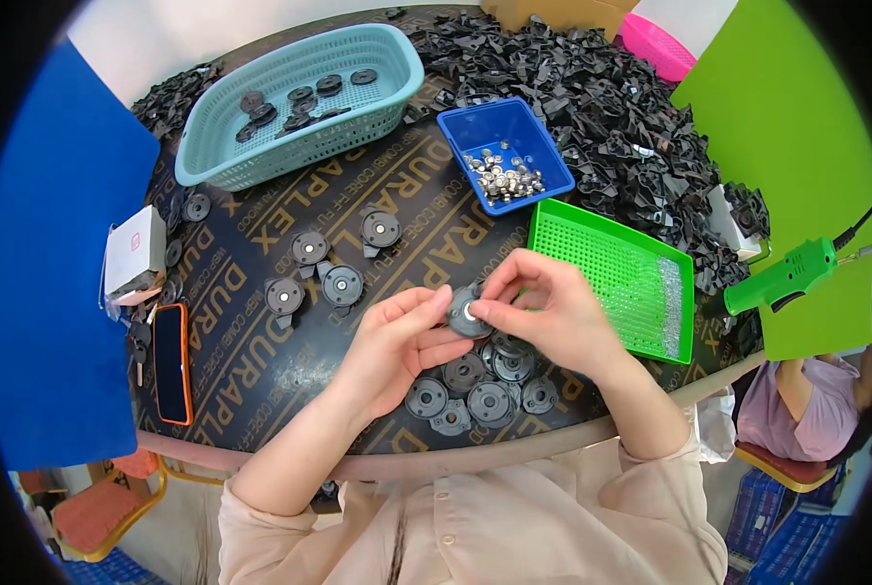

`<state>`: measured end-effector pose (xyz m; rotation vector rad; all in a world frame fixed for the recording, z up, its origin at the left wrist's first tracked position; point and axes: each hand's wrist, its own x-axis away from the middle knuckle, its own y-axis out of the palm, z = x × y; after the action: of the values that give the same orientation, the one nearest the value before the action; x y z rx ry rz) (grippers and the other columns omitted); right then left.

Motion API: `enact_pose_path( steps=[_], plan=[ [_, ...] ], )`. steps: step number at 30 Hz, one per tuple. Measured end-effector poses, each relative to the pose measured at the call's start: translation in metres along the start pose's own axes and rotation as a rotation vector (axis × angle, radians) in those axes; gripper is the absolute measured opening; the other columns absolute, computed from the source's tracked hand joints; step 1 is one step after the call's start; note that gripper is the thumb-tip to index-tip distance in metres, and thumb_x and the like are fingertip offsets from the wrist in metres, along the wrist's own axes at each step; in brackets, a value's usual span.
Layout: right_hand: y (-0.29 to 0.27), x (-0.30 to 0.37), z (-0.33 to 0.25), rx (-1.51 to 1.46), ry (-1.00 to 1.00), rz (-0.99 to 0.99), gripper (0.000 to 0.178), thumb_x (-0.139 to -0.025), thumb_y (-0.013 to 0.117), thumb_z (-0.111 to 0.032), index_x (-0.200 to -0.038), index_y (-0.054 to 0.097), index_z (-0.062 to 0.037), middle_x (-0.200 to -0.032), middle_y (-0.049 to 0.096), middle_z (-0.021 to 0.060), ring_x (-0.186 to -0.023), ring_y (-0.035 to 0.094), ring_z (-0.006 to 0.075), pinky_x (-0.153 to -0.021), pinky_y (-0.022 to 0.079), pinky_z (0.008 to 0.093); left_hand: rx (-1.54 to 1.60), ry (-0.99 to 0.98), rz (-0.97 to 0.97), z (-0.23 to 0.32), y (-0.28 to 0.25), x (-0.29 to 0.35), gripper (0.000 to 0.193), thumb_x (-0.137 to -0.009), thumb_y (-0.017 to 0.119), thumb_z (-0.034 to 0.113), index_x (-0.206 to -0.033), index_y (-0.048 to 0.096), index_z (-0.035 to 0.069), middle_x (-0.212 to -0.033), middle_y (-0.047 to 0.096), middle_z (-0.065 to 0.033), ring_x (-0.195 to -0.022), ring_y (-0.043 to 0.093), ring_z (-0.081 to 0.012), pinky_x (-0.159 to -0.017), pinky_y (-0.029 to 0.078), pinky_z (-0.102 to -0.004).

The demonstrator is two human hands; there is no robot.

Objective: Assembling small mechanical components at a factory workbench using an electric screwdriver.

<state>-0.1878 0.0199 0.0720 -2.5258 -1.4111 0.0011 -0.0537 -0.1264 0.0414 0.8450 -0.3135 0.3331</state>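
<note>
Above the near middle of the table, my left hand [402, 336] holds a round dark grey plastic part [461, 318] between thumb and fingers. My right hand [558, 317] is closed in a pinch at the part's centre, thumb and forefinger on a small silver metal piece [471, 310]. Just below my hands lies a cluster of similar round parts [492, 402], with open holes in their centres. Left of my hands, several round parts, such as this one [341, 285], lie apart with pale metal centres.
Ahead stand a light-blue basket [299, 161] with black discs, a blue bin [504, 109] of small metal pieces, and a green tray [607, 234] of tiny silver pieces. Black parts [592, 107] heap behind. A phone [172, 366] lies left; a green electric screwdriver [782, 276] is right.
</note>
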Motion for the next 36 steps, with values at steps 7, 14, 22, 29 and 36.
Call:
enact_pose_path(
  steps=[7,14,22,29,36],
  plan=[
    [-0.005,0.001,-0.005,-0.163,0.099,-0.153,0.019,-0.079,0.072,-0.001,-0.093,0.059,-0.0025,-0.082,0.062,0.0009,-0.074,0.058,0.0066,-0.056,0.048,0.02,-0.257,-0.141,-0.024,0.008,0.002,0.004,0.026,-0.092,0.061,0.025,-0.106,0.061,0.003,-0.095,0.066,-0.0055,-0.084,0.066,-0.0129,-0.075,0.056,-0.0298],
    [-0.036,-0.01,-0.01,0.256,-0.2,0.02,0.03,-0.076,0.074,-0.004,-0.102,0.062,-0.0043,-0.097,0.063,0.0029,-0.08,0.061,0.0103,-0.066,0.051,0.0243,-0.237,-0.072,0.028,0.004,-0.006,0.007,0.023,-0.092,0.06,0.019,-0.107,0.064,0.001,-0.097,0.069,-0.0115,-0.082,0.07,-0.0199,-0.069,0.06,-0.0287],
    [-0.179,-0.046,0.025,1.339,0.157,0.688,0.037,-0.069,0.077,-0.012,-0.105,0.067,-0.0042,-0.107,0.061,0.018,-0.098,0.06,0.0363,-0.084,0.05,0.0427,-0.201,-0.135,0.055,0.008,0.004,0.005,0.026,-0.092,0.062,0.021,-0.111,0.059,0.004,-0.104,0.068,-0.0096,-0.091,0.069,-0.0241,-0.073,0.057,-0.033],
    [-0.168,-0.035,0.011,1.257,-0.213,0.862,0.026,-0.074,0.077,-0.02,-0.093,0.068,-0.0044,-0.088,0.059,0.0124,-0.075,0.062,0.0301,-0.073,0.05,0.0379,-0.121,-0.137,0.058,0.006,0.001,0.005,0.027,-0.094,0.059,0.026,-0.113,0.055,0.006,-0.111,0.065,-0.0092,-0.099,0.067,-0.0274,-0.076,0.056,-0.034],
    [-0.077,0.0,-0.031,0.062,-0.188,0.47,0.026,-0.083,0.072,-0.012,-0.106,0.067,-0.001,-0.113,0.064,0.0085,-0.088,0.063,0.008,-0.073,0.052,0.0202,-0.142,-0.102,0.049,0.003,0.002,0.007,0.031,-0.096,0.054,0.027,-0.116,0.056,0.003,-0.108,0.066,-0.0136,-0.099,0.067,-0.0286,-0.075,0.058,-0.0323]
  ],
)
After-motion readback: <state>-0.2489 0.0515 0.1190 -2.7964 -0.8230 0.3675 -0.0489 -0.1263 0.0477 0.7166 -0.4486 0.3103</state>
